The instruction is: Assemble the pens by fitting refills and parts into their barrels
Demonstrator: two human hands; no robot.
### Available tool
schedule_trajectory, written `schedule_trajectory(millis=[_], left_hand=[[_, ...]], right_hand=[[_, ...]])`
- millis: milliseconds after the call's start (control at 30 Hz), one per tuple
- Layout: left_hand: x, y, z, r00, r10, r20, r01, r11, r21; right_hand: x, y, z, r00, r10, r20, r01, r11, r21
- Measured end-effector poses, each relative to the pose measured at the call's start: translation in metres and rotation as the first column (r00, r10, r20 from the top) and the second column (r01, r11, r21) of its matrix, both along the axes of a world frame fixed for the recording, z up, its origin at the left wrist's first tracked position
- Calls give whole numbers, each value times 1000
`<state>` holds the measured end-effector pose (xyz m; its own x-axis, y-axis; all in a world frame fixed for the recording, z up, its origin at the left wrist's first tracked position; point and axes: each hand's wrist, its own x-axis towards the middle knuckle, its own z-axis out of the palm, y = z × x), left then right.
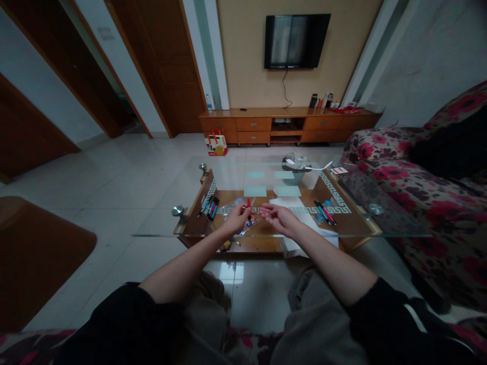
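Glass, clear, with a pale key-pattern border: one low desk (158,234), a wooden shelf showing through it.

Item: red pen-like piece (248,203), small, upright or nearly so, located above the front half of the desk, near its middle. Whether it is a whole pen or only a cap is too small to tell.

Left hand (236,218): fingertips pinched on the red piece, which stands out past the fingers.

Right hand (280,218): fingers extended and loosely spread, palm partly turned up, nothing in it; just beside the left hand, apart from it.

Pens, left group (213,208): blue, pink and black, lying roughly side by side, slanted.

Pens, right group (325,212): similar colours, a shorter row, beyond the right forearm.

Clear plastic bag (243,226): crumpled, below the left hand; on the glass or the shelf, cannot tell.

White paper (299,205): large, behind and below the right hand.

Handling notes, by judgement: a piece this slim should be pinched firmly near its middle, so that it cannot pivot. The free palm serves best held low and close, as a catch. Smooth glass would let a round barrel roll; lay pieces down gently, parallel to their neighbours, clear of the front edge.
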<state>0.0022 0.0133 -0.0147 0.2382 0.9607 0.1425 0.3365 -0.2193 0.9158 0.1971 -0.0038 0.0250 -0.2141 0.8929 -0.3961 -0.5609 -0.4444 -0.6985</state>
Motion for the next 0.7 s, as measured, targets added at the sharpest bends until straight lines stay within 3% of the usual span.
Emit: schedule_trajectory(millis=[100, 300, 433, 567, 700], left_hand=[[1, 2, -7, 997, -8, 82, 18, 992, -125], [-3, 10, -13, 1000, 14, 20, -11, 990, -141], [-4, 18, -17, 996, 46, -80, -57, 988, -142], [-5, 20, -15, 983, 52, -175, -78, 987, -141], [-5, 20, -8, 956, 65, -286, -90, 993, -76]], right_hand=[[5, 1, 1, 993, -64, 102, 57, 996, 69], [18, 6, -8, 928, -251, 276, 199, 958, 204], [32, 8, -15, 848, -262, 461, 100, 933, 345], [46, 12, -18, 673, -320, 667, -51, 880, 473], [54, 16, -23, 580, -328, 746, -135, 864, 485]])
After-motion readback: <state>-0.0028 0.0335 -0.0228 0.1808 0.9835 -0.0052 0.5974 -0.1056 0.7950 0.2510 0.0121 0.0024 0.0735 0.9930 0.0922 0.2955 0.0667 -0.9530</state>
